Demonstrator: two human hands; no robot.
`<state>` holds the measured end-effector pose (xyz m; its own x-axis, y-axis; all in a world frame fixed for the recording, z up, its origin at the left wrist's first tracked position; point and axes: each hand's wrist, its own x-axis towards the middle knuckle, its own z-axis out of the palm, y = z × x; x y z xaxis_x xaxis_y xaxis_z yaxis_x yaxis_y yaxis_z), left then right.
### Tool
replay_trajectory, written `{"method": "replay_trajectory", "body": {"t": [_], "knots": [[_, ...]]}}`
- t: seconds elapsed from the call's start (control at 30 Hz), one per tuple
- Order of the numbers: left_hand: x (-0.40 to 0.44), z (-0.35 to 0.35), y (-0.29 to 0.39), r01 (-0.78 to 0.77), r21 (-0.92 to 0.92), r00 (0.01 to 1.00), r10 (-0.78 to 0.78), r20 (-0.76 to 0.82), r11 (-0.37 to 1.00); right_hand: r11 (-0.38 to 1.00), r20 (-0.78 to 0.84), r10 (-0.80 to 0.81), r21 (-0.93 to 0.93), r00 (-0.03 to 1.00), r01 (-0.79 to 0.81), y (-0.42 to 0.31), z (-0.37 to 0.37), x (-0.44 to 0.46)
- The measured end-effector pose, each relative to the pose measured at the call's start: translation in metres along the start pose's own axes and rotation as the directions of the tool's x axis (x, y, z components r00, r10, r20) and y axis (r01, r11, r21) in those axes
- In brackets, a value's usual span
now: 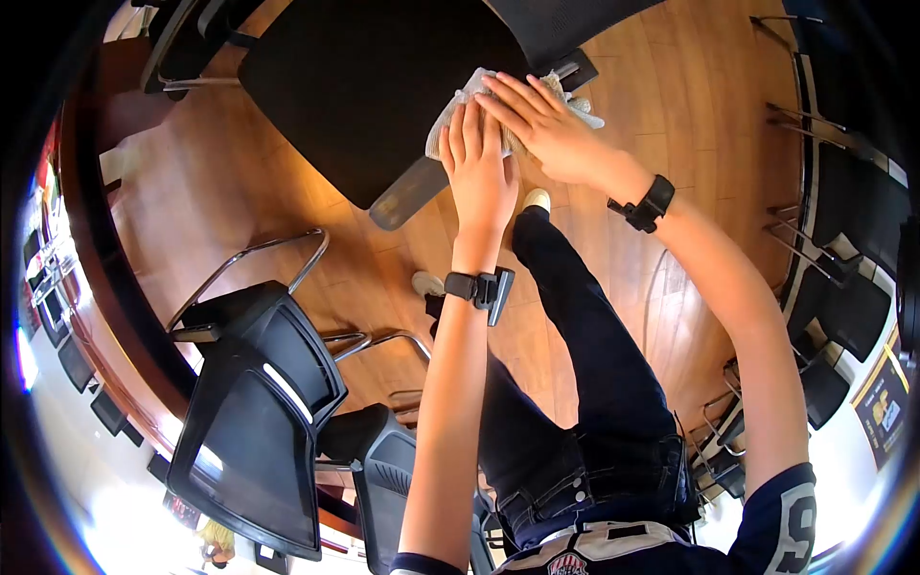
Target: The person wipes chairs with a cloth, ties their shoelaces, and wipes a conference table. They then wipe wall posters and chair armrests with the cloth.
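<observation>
My left hand [478,171] lies with fingers stretched out on a pale, crumpled cloth [443,126]. My right hand [553,132] rests over the same cloth, its fingers extended and slightly apart, close beside the left fingertips. Beneath the cloth runs the dark armrest [410,195] of a chair; its near end sticks out at the lower left, and part of its other end shows past my right hand. The chair's wide black seat [383,86] spreads out beyond my hands. What lies under my palms is hidden.
A black mesh-back chair [254,422] with chrome legs stands at the lower left, beside a long wooden table edge [134,287]. Several dark chairs [848,311] line the right wall. Wooden floor [671,115] surrounds my shoes.
</observation>
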<state>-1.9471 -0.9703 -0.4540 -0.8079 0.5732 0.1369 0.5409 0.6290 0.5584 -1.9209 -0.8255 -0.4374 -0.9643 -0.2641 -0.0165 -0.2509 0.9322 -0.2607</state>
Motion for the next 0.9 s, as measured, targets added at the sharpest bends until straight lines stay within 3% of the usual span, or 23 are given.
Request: {"method": "replay_trajectory", "body": {"t": [0.07,0.1,0.27,0.33,0.4,0.7,0.8,0.87,0.9], "knots": [[-0.012,-0.011,-0.014,0.002,0.014,1.0,-0.002,0.016,1.0,1.0,-0.033,-0.018,-0.013,0.999,0.018,-0.016,0.013,0.006],[-0.019,-0.017,-0.026,-0.011,0.017,1.0,0.011,0.019,1.0,0.99,0.034,-0.019,-0.139,0.999,0.024,-0.028,0.013,0.012],[-0.047,-0.039,-0.067,-0.038,-0.05,0.998,0.04,0.046,0.998,0.998,-0.007,0.004,-0.064,1.0,-0.005,-0.075,0.031,0.026],[-0.057,-0.053,-0.084,-0.04,-0.058,0.989,0.048,0.143,0.998,0.983,-0.007,0.017,-0.181,1.0,-0.018,-0.096,0.038,0.03],[-0.071,-0.066,-0.099,0.001,-0.13,0.991,0.017,0.135,0.992,0.997,-0.018,0.016,-0.079,1.0,-0.017,-0.118,0.045,0.04],[-0.102,-0.069,-0.147,0.173,-0.517,0.964,-0.037,0.263,0.838,0.995,-0.009,0.079,0.063,0.997,-0.078,-0.155,0.064,0.054],[-0.132,-0.06,-0.171,0.102,-0.366,0.984,-0.038,0.177,0.925,0.999,-0.032,0.047,0.023,0.998,-0.047,-0.175,0.078,0.07],[-0.143,-0.057,-0.185,0.47,-0.6,0.878,-0.274,0.392,0.647,0.995,0.009,0.021,-0.097,1.0,-0.02,-0.19,0.086,0.084],[-0.143,-0.066,-0.183,0.505,-0.561,0.856,-0.299,0.422,0.655,0.987,0.099,0.013,-0.158,0.995,0.003,-0.2,0.096,0.093]]}}
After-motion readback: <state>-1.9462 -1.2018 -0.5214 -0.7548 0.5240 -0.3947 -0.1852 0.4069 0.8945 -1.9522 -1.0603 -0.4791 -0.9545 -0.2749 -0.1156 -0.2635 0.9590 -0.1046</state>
